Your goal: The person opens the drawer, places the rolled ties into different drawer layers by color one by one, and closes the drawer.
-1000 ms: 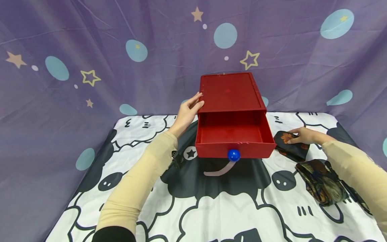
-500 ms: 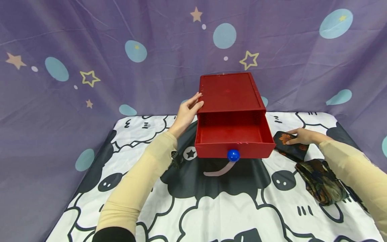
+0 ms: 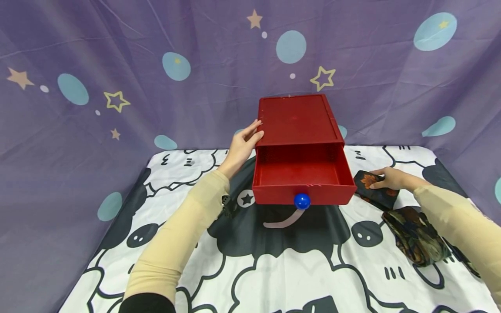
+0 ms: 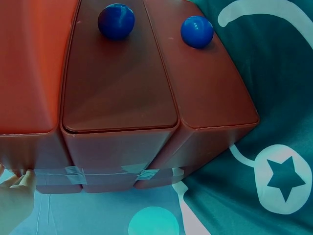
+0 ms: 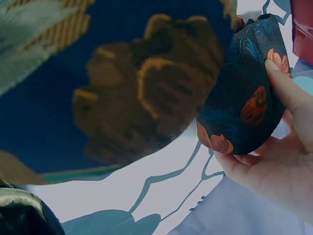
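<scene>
A red plastic drawer cabinet (image 3: 297,119) stands at the back of the table, its top drawer (image 3: 278,194) pulled out toward me, bare inside, with a blue knob. Against the cabinet's left side rests my left hand (image 3: 239,150), fingers extended at the upper edge; its fingertips show at the left border of the left wrist view. To the right of the drawer, my right hand (image 3: 397,179) pinches a dark folded cloth (image 3: 381,196) with orange flowers. The right wrist view shows the thumb on top of this cloth and fingers beneath it.
Nearer on the right lies another folded patterned cloth (image 3: 416,239), partly under my right forearm. Two lower closed drawers with a blue knob (image 4: 116,22) each show in the left wrist view. A purple curtain (image 3: 219,87) hangs behind the table.
My right forearm has shifted very slightly, with the cloth staying almost in place. My left hand and the drawer cabinet have not visibly moved.
</scene>
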The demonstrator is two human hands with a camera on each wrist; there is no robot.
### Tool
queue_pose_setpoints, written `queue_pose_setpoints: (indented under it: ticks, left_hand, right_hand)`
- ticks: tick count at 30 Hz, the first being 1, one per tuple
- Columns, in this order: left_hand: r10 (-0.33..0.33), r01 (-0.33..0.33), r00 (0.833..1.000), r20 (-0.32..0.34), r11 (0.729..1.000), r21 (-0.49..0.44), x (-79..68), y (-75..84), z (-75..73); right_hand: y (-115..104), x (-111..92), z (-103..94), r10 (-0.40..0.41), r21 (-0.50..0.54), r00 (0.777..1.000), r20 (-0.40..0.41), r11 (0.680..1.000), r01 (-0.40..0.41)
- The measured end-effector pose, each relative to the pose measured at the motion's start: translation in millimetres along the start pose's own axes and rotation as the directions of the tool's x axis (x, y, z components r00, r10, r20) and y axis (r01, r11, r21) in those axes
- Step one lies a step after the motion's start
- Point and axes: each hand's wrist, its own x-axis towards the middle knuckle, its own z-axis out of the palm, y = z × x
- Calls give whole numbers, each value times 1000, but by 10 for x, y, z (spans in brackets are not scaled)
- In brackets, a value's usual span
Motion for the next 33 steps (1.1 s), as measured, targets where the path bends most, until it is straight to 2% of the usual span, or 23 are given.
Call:
queue_pose_setpoints:
  ticks: [10,17,28,33]
  left_hand:
    - [-5,5,1000,1,1000,1,-14,6,0]
    - [-7,7,1000,7,1000,20,-17,16,-3]
    - [7,-7,1000,1,1000,4,1,1,-5]
    - [8,-8,1000,0,1000,18,1,2,-2]
  right_hand:
    - [10,-1,35,-35,68,999,-17,997,36]
    - [19,-10,13,-60,59,998,-23,996,61]
    - [8,-31,13,-103,54,987,-120,992,110]
    - [-33,-75,-28,-70,78,986,-151,994,82]
